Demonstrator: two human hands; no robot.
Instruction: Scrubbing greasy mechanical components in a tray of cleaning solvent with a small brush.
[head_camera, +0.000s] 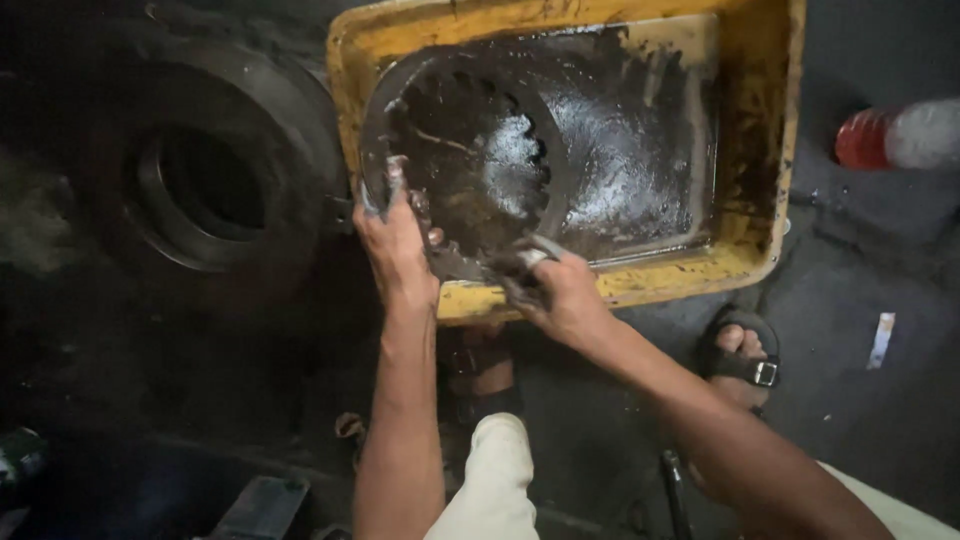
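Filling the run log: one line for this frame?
left hand: grips ring gear rim | right hand: grips gear's lower edge | gear: tilted in oily yellow tray | tyre: left of tray

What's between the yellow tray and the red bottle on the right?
Only bare dark floor lies between the yellow tray and the red bottle, as the head view shows.

The toothed ring (470, 160) fills the left half of the yellow tray (760, 130); its right half lies open. A tyre (210, 180) crowds the tray's left side.
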